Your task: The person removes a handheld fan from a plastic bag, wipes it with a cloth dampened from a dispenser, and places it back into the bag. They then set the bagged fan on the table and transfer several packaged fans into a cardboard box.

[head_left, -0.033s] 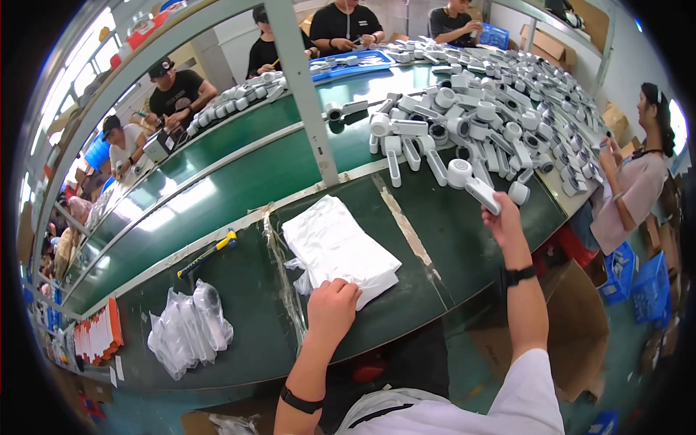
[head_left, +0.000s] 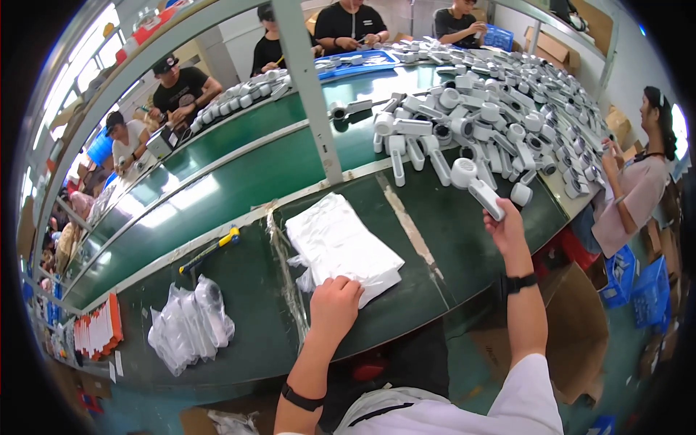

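My right hand [head_left: 506, 226] grips the handle end of a white handheld device [head_left: 484, 197] with a round, vented head and a flat handle. It is held at the near edge of a big heap of the same devices [head_left: 464, 119]. On the dark green bench, a stack of thin white plastic bags [head_left: 341, 243] lies before me. My left hand [head_left: 336, 304] rests at the near edge of that stack, its fingers curled and closed on the edge of a bag. The fingertips are partly hidden. Several devices packed in clear bags [head_left: 190, 326] lie to the left.
A yellow and black hammer [head_left: 210, 250] lies behind the bagged devices. Orange and white flat boxes [head_left: 99, 330] stand at the far left. A metal post [head_left: 308, 94] rises by the green conveyor [head_left: 210, 192]. Co-workers sit beyond it; another person [head_left: 631, 185] stands at right. An open carton [head_left: 558, 330] is below.
The whole view has shifted very slightly. Both hands keep the same hold and place.
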Demonstrator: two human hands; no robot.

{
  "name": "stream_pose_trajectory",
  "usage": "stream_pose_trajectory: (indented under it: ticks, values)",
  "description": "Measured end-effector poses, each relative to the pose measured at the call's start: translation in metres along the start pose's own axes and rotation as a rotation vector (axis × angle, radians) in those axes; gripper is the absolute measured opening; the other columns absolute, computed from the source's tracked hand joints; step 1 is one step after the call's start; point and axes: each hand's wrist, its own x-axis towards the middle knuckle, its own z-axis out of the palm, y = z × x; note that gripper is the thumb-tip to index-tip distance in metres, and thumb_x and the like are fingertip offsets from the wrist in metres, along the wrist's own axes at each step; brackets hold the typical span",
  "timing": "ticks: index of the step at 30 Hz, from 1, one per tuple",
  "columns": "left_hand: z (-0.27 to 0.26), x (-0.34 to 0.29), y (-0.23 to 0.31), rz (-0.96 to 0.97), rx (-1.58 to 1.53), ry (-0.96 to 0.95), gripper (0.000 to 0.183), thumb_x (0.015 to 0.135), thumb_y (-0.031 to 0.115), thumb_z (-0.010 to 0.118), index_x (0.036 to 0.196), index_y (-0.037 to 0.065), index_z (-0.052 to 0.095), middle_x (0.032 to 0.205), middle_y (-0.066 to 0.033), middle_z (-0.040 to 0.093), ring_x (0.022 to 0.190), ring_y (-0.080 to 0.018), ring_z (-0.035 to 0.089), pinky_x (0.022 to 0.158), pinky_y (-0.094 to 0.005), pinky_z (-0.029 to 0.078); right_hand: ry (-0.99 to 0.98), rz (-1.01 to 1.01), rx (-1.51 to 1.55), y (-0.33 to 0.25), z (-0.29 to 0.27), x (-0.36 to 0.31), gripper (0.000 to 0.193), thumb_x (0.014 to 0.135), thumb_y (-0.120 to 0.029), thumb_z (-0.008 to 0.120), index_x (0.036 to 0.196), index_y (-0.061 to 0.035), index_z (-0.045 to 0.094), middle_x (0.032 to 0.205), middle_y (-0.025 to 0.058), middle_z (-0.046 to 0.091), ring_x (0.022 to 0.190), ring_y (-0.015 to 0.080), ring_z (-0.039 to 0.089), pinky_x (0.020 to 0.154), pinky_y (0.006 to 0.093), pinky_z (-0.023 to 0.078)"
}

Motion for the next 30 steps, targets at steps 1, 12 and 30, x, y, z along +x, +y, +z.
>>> stream_pose_trajectory:
  ticks: [1, 12, 30]
  values:
    - [0.000, 0.001, -0.001, 0.014, 0.017, -0.005, 0.013, 0.078, 0.012, 0.072, 0.087, 0.005, 0.067, 0.083, -0.0075, 0.063, 0.074, -0.0282, 0.059, 0.066, -0.0376, 0.049, -0.073, 0.025, 0.189, 0.009, -0.002, -0.017, 0.031, 0.086, -0.026, 0.059, 0.105, -0.0011, 0.058, 0.077, 0.0073, 0.062, 0.064, 0.0162, 0.062, 0.052, 0.0263, 0.050]
    - [0.000, 0.000, 0.006, 0.048, 0.071, -0.003, 0.023, 0.073, 0.021, 0.077, 0.087, 0.007, 0.067, 0.086, -0.0067, 0.063, 0.078, -0.0277, 0.060, 0.067, -0.0377, 0.049, -0.532, 0.129, 0.351, 0.085, 0.048, -0.183, 0.052, 0.065, 0.003, 0.063, 0.113, -0.0027, 0.046, 0.093, 0.0163, 0.061, 0.077, 0.0329, 0.067, 0.067, 0.0454, 0.058]
    - [-0.007, 0.009, 0.004, 0.144, 0.143, -0.048, 0.013, 0.075, 0.021, 0.075, 0.080, 0.010, 0.069, 0.077, -0.0037, 0.061, 0.074, -0.0253, 0.058, 0.065, -0.0377, 0.048, -0.535, 0.272, -0.010, 0.096, 0.064, -0.217, 0.033, 0.079, 0.002, 0.057, 0.110, -0.0028, 0.050, 0.078, 0.0114, 0.063, 0.056, 0.0214, 0.061, 0.052, 0.0321, 0.050]
